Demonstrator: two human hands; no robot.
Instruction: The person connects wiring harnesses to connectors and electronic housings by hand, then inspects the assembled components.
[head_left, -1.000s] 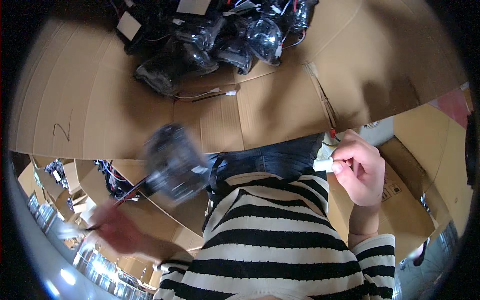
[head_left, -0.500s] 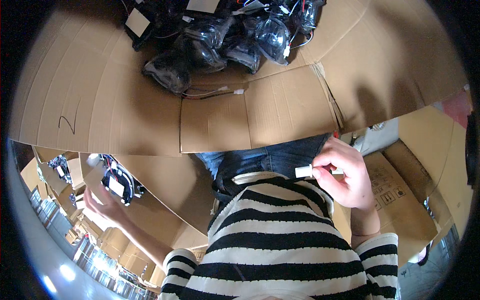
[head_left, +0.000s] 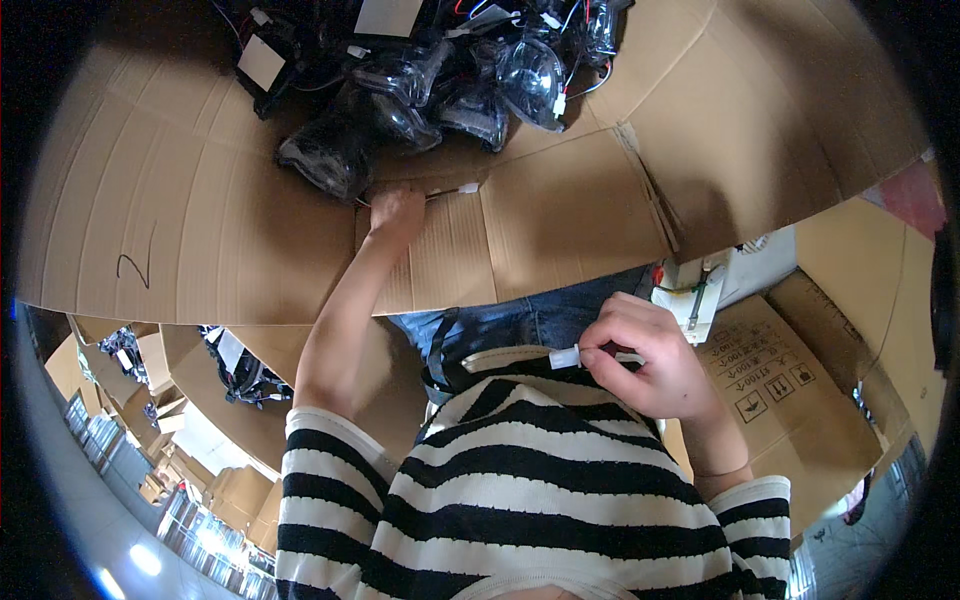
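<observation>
My right hand (head_left: 648,360) was curled close to my chest, pinching a small white plug (head_left: 566,357) between thumb and fingers, held near so I could see it. My left hand (head_left: 397,213) reached out to the near edge of the cardboard box flap (head_left: 560,215), fingers closing on a thin wire (head_left: 452,190) from the pile of bagged black lamps (head_left: 430,90) at the far edge. Tangled leads crowded that pile. A printed carton (head_left: 790,390) sat by my right elbow.
</observation>
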